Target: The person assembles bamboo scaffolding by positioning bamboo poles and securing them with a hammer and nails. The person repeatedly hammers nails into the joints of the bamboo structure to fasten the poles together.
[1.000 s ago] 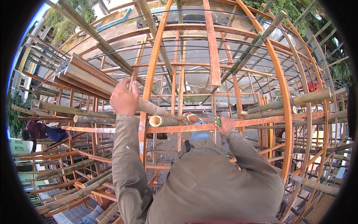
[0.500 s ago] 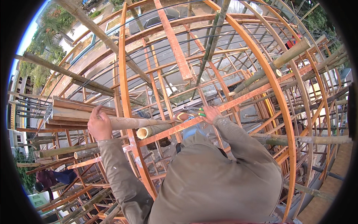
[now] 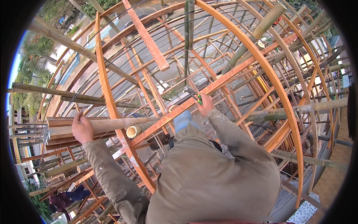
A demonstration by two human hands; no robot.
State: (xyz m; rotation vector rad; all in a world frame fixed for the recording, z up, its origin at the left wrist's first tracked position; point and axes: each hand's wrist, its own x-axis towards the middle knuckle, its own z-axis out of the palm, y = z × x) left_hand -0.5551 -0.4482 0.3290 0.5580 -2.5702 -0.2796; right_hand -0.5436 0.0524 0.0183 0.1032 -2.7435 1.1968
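My left hand (image 3: 82,127) is raised over the ends of a stack of long wooden planks (image 3: 61,130) at the left. Its fingers are bent together; whatever is between them is too small to make out. My right hand (image 3: 205,105) grips a hammer (image 3: 192,93) with a dark shaft and a green and black handle. The hammer lies across a reddish wooden beam (image 3: 171,114) that runs slantwise in front of me. Just left of that beam is the cut end of a bamboo pole (image 3: 133,131).
Curved orange wooden ribs (image 3: 107,93) (image 3: 280,93) rise on both sides. A loose-ended red plank (image 3: 149,41) hangs ahead. Bamboo poles (image 3: 320,105) cross at the right. Far below is a paved road. Another person (image 3: 61,201) is at the lower left.
My view has turned, so the frame appears shifted left. The hammer now points up and away over the beam. My left hand remains near the plank ends.
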